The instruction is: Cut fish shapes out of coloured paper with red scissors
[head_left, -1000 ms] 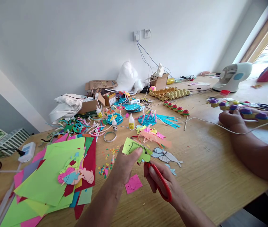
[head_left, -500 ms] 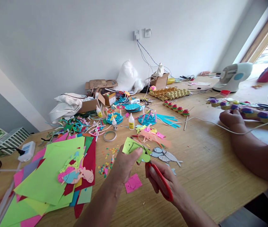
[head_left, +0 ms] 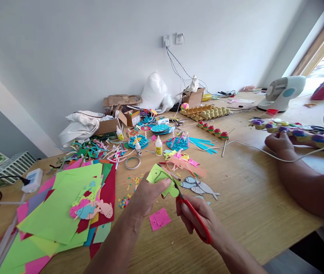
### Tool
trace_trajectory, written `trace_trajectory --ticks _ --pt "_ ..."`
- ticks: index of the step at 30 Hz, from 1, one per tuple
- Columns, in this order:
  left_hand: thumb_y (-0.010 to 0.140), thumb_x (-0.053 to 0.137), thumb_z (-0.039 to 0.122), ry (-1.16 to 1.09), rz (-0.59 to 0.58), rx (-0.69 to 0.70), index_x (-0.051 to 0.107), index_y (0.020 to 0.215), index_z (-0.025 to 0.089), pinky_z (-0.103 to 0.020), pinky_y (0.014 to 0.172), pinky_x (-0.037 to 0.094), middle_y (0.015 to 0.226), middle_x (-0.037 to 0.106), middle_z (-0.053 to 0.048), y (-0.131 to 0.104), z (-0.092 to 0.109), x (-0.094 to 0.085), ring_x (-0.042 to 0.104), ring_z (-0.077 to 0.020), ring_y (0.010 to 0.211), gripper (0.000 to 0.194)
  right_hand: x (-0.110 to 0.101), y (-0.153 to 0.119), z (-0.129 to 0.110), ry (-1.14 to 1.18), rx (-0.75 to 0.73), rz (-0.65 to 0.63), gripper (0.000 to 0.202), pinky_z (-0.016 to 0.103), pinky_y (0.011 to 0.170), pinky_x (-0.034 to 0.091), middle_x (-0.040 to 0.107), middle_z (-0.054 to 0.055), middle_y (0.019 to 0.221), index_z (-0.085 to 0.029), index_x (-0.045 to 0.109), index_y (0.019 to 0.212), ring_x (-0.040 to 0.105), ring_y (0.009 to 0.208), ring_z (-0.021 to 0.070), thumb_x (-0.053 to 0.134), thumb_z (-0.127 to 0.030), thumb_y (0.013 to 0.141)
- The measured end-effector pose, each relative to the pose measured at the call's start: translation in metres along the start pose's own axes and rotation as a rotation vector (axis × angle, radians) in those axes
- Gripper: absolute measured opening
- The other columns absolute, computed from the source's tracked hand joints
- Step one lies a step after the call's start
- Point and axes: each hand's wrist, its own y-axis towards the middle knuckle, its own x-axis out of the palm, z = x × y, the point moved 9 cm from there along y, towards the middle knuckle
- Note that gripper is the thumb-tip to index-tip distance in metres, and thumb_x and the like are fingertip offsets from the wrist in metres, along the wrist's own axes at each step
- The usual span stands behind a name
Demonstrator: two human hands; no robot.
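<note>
My left hand (head_left: 147,192) pinches a piece of light green paper (head_left: 155,173) with a fish outline drawn on it in dark lines. In my right hand (head_left: 200,215) is a pair of red-handled scissors (head_left: 195,213), fingers wrapped round the handles. The blades meet the right edge of the green paper. Just beyond them, several grey-blue paper fish (head_left: 200,186) lie on the table. A pink paper square (head_left: 160,219) with drawn lines rests below my left hand.
Coloured paper sheets (head_left: 56,205) pile up at left, topped by cut paper fish (head_left: 89,209). Glue bottles (head_left: 158,146), a tape roll (head_left: 132,163) and paper strips lie ahead. At right, another person's hand (head_left: 280,142) holds a painted egg-carton strip (head_left: 299,133); a white cable (head_left: 250,146) crosses the table.
The green paper has shifted slightly left and turned a little in my left hand. The scissors stay at its right edge, now a bit higher along it.
</note>
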Motion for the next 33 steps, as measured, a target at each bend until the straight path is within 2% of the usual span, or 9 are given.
trace_trajectory --ticks 19,27,33 --pt "0.064 0.06 0.03 0.06 -0.054 -0.016 0.054 0.068 0.015 -0.023 0.048 0.032 0.058 0.048 0.003 0.001 0.001 0.005 0.042 -0.009 0.053 0.016 -0.001 -0.003 0.001 -0.029 -0.003 -0.031 0.057 0.021 0.039 0.023 0.04 -0.006 0.037 -0.018 0.047 0.062 0.028 0.034 0.0066 0.037 -0.071 0.08" --pt "0.068 0.058 0.028 0.127 -0.089 -0.02 0.053 0.067 0.016 -0.022 0.049 0.033 0.059 0.048 0.004 0.002 -0.004 0.003 0.042 -0.0086 0.053 0.013 -0.004 -0.006 0.002 -0.022 0.001 -0.062 0.05 0.021 0.039 0.023 0.038 -0.007 0.039 -0.019 0.047 0.062 0.029 0.036 0.0068 0.041 -0.064 0.082" --pt "0.07 0.058 0.028 0.189 -0.125 -0.032 0.055 0.071 0.016 -0.024 0.053 0.036 0.062 0.049 0.003 0.002 -0.008 -0.001 0.045 -0.0102 0.057 0.012 -0.007 -0.009 -0.004 -0.13 -0.02 -0.085 0.048 0.021 0.041 0.025 0.038 -0.006 0.045 -0.019 0.043 0.061 0.032 0.041 0.0075 0.038 -0.06 0.087"
